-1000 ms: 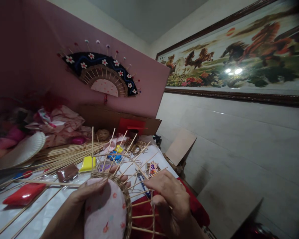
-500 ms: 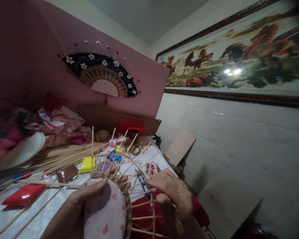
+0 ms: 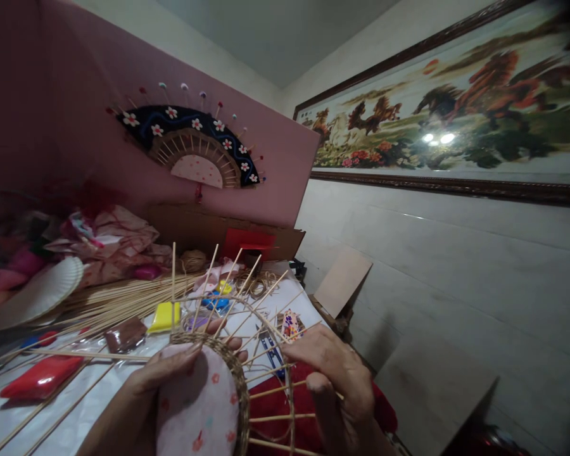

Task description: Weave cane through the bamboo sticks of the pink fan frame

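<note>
My left hand (image 3: 171, 373) grips a handmade fan frame with a half-round base (image 3: 197, 405) covered in pale pink flowered cloth. Braided cord (image 3: 241, 386) edges this base, and thin wooden sticks (image 3: 261, 304) radiate from it. Its thumb lies on the cloth; the other fingers are behind. An outer loop of twine (image 3: 247, 306) crosses the sticks in an arc. At the right side of that arc, my right hand (image 3: 335, 373) has its fingers curled around a stick and the twine. The exact grip of its fingertips is partly hidden.
A blue utility knife (image 3: 272, 356) lies on the white-covered table beyond the frame. Left of it are yellow (image 3: 165, 316), brown (image 3: 126, 334) and red (image 3: 42, 378) clay packets, plus long sticks (image 3: 137, 297). A finished fan (image 3: 194, 145) hangs on the pink board.
The whole view has shifted slightly. My right hand has moved a little at the outer edge of the frame, while my left hand keeps its hold.
</note>
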The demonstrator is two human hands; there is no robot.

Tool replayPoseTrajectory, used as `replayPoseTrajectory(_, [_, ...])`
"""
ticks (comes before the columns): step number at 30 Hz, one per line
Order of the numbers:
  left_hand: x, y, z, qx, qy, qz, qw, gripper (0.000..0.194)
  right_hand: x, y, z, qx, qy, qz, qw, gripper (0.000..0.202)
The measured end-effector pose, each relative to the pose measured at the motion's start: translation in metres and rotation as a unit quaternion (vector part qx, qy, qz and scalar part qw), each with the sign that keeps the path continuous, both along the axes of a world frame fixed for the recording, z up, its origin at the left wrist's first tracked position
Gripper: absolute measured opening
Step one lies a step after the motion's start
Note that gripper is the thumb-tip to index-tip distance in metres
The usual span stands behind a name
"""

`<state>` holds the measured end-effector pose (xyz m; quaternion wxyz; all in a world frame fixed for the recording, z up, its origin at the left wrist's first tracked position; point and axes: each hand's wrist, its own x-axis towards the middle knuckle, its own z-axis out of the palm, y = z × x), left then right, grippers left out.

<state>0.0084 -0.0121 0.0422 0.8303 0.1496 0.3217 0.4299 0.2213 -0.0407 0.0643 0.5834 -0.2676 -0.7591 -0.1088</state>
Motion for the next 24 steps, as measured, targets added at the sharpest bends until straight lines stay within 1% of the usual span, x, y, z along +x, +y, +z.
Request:
replayPoseTrajectory(2, [0.001,-0.001,0.003,0.040,0.058,0.022,0.997,0.011,-0.001,-0.001,0.001,0.002,0.001,0.001,1.000,0.032])
replayPoseTrajectory(3, [0.001,-0.002,0.004,0.049,0.073,0.029,0.996,0.011,-0.001,-0.002,0.001,0.002,0.001,0.001,1.000,0.032])
replayPoseTrajectory(8, [0.003,-0.004,0.009,0.029,0.063,0.029,0.997,0.009,-0.003,-0.003,0.002,0.005,-0.001,0.007,1.000,0.031])
replayPoseTrajectory(10, [0.002,-0.003,0.009,0.050,0.057,0.031,0.997,0.007,-0.003,-0.004,0.003,0.007,0.000,0.009,1.000,0.030])
replayPoseTrajectory(11, [0.002,-0.002,0.009,0.054,0.052,0.032,0.997,0.009,-0.003,-0.004,0.004,0.009,0.002,0.009,1.000,0.030])
replayPoseTrajectory(13, [0.000,-0.001,0.008,0.061,0.044,0.016,0.997,0.009,-0.002,-0.004,0.005,0.011,0.006,0.010,1.000,0.030])
replayPoseTrajectory(16, [-0.003,0.001,0.004,0.064,0.047,0.006,0.997,0.007,0.001,-0.007,0.006,-0.002,0.013,0.016,1.000,0.032])
replayPoseTrajectory(19, [-0.004,0.003,-0.001,0.060,0.058,0.017,0.996,0.014,0.005,-0.012,0.009,-0.034,0.025,0.031,0.999,0.032])
replayPoseTrajectory(21, [-0.005,0.004,-0.003,0.059,0.068,0.002,0.996,0.018,0.006,-0.015,0.010,-0.048,0.037,0.041,0.997,0.032])
replayPoseTrajectory(24, [-0.004,0.005,-0.002,0.059,0.069,-0.011,0.996,0.020,0.006,-0.014,0.010,-0.038,0.041,0.039,0.998,0.032])
